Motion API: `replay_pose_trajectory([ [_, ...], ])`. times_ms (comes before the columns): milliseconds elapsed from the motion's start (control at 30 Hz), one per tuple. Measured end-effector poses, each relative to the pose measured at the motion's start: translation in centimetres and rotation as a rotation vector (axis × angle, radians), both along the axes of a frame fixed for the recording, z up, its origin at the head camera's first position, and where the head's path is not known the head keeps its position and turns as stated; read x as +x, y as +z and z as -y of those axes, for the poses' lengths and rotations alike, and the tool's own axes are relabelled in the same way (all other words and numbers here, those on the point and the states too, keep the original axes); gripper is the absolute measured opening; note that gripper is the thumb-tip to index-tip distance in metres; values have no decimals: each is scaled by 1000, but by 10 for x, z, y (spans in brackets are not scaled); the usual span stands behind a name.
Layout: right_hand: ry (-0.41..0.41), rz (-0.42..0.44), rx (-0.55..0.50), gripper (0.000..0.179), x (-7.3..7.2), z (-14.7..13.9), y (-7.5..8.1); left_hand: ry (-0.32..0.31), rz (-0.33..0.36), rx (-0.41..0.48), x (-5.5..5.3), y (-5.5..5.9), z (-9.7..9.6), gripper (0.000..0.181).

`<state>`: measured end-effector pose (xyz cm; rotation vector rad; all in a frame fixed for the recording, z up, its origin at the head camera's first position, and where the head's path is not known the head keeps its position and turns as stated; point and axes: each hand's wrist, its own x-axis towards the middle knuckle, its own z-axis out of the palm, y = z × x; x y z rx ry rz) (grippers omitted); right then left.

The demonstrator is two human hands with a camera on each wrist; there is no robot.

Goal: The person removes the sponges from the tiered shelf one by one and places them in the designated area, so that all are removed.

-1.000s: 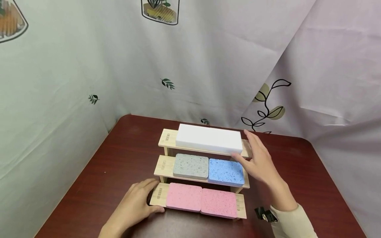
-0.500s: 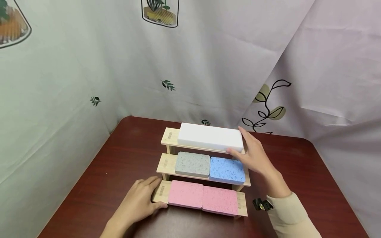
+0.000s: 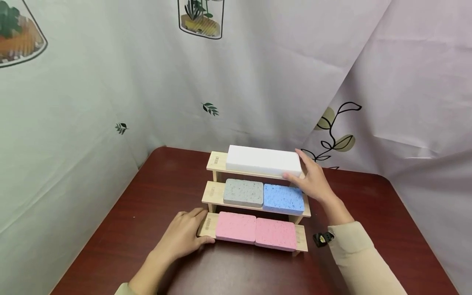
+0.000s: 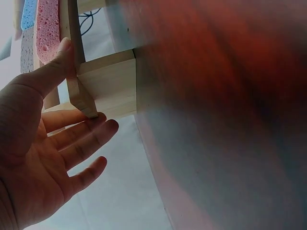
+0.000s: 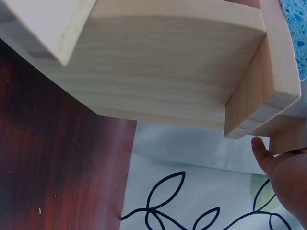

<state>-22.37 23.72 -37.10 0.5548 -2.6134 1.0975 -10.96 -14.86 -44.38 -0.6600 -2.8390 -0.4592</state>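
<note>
A three-tier wooden stand [image 3: 212, 192] stands on the table. A white block [image 3: 263, 159] lies on its top tier, a grey sponge [image 3: 243, 192] and a blue sponge [image 3: 283, 198] on the middle one. Two pink sponges [image 3: 236, 227] lie side by side on the bottom tier. My left hand [image 3: 184, 233] grips that tier's left end; in the left wrist view its thumb [image 4: 60, 60] presses the front edge, with fingertips at the far corner. My right hand [image 3: 313, 180] spans the top tier's right end beside the white block, thumb in front, fingers behind. Its exact contact is partly hidden.
The dark red-brown table [image 3: 147, 196] reaches beyond the stand on both sides. White curtains [image 3: 258, 82] with plant prints hang behind it and at the sides. A small black device [image 3: 321, 239] sits at the right wrist.
The stand, with the block and sponges on it, has shifted away from me along with both hands. My right hand has closed in from beside the top tier's right end onto it.
</note>
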Motion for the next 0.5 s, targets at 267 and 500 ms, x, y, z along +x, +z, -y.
replay_pose_trajectory([
  [267,13,24,-19,92,-23,-3,0,21,23,8,-23,1,-3,80],
  [500,38,72,-21,91,-38,-6,5,41,47,13,-35,1,-5,81],
])
